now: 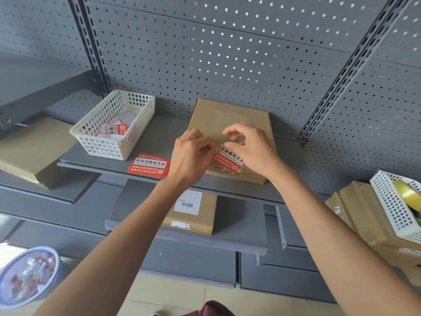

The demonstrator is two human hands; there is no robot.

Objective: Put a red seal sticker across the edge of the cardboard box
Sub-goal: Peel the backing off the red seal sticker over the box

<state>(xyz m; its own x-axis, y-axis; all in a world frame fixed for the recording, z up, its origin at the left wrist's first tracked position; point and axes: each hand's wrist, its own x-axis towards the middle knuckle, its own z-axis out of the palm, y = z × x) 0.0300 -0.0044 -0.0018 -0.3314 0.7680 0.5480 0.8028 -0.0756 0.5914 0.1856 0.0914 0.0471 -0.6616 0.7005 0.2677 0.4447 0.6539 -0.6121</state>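
A flat brown cardboard box [230,115] lies on the grey shelf [159,137] against the pegboard. A red seal sticker [227,161] with white and black print sits over the box's near edge, between my hands. My left hand [191,153] pinches the sticker's left end with thumb and forefinger. My right hand [250,147] holds its right end, fingers arched over the box top. A small stack of further red stickers [149,165] lies on the shelf just left of my left hand.
A white plastic basket [114,126] with more stickers stands at the shelf's left. Another labelled box [193,213] lies on the lower shelf. Boxes and a white basket with a tape roll [407,195] are at right. A blue bin [27,277] sits lower left.
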